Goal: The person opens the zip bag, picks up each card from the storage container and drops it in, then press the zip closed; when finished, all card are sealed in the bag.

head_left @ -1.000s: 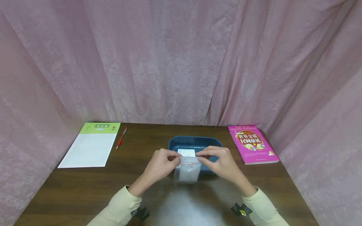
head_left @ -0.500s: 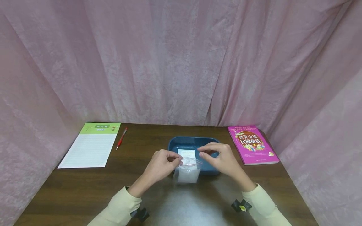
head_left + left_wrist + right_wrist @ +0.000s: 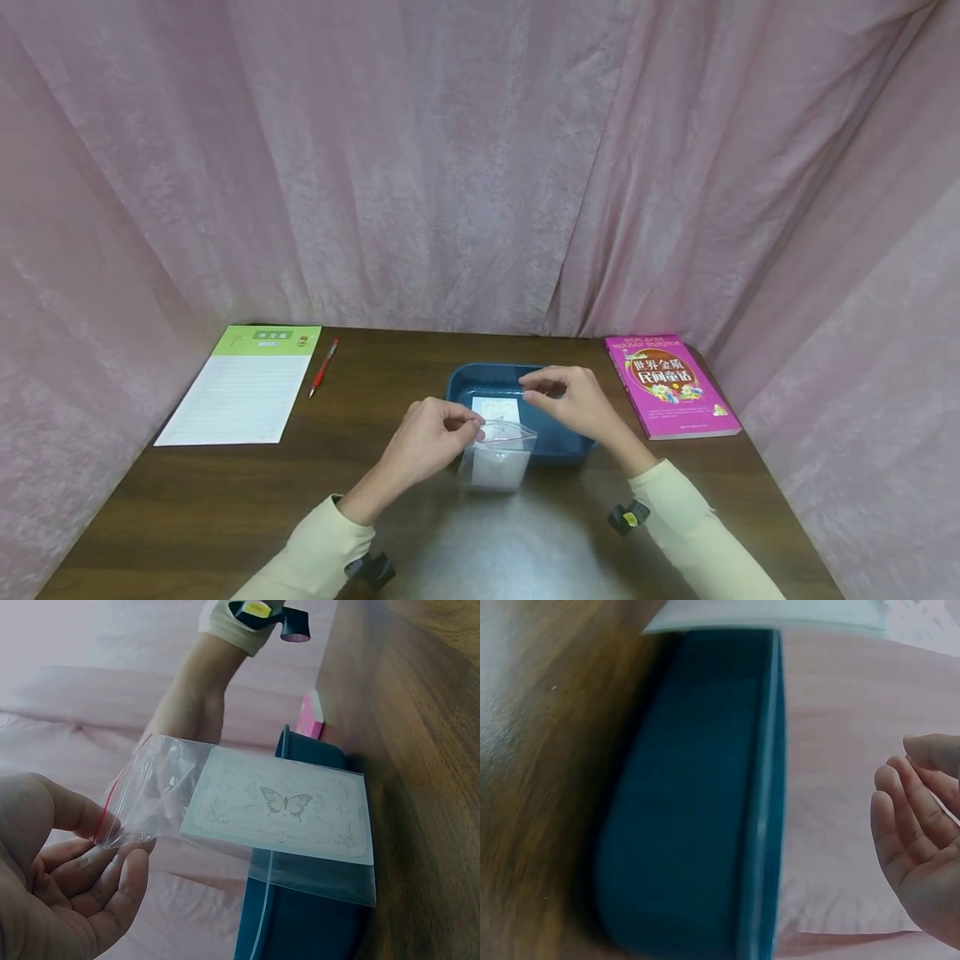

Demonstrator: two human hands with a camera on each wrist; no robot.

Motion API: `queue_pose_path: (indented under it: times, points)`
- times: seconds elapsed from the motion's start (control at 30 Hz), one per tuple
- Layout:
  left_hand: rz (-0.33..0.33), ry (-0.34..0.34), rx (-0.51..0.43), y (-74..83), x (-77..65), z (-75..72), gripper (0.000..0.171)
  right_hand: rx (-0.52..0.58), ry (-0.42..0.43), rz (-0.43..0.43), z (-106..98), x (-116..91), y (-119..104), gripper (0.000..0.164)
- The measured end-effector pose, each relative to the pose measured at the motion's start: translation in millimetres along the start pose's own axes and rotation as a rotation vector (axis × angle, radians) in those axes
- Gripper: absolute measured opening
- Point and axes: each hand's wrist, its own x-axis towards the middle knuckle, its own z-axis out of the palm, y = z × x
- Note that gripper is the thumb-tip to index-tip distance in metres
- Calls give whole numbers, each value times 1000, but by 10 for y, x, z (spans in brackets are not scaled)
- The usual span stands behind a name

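My left hand (image 3: 433, 437) pinches the top corner of a clear zip bag (image 3: 503, 457) with a red line along its mouth. In the left wrist view a pale card (image 3: 281, 804) printed with a butterfly shows inside the bag, which hangs in front of a blue plastic basin (image 3: 558, 442). The bag's mouth gapes a little. My right hand (image 3: 573, 402) hovers over the basin, fingers loosely bent, with nothing between them in the right wrist view (image 3: 922, 825). Another white card (image 3: 497, 408) lies in the basin, partly hidden behind the bag.
A lined writing pad (image 3: 240, 392) with a green header lies at the left of the wooden table (image 3: 390, 367), beside a red pen (image 3: 324, 367). At the right is a pink book (image 3: 670, 387). Pink curtains (image 3: 450, 167) hang behind and along both sides.
My right hand has let go of the bag's right top corner and moved away, up over the basin. The bag's mouth has slackened while my left hand stays in place.
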Motion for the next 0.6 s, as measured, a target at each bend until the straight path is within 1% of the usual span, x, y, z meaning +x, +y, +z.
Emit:
queue_pose_path:
  times: [0.27, 0.6]
  points:
    - [-5, -10, -3, 1, -8, -1, 14, -14, -82, 66, 168, 93, 227, 24]
    - [-2, -14, -11, 3, -7, 10, 16, -57, -170, 124, 262, 171, 420, 27]
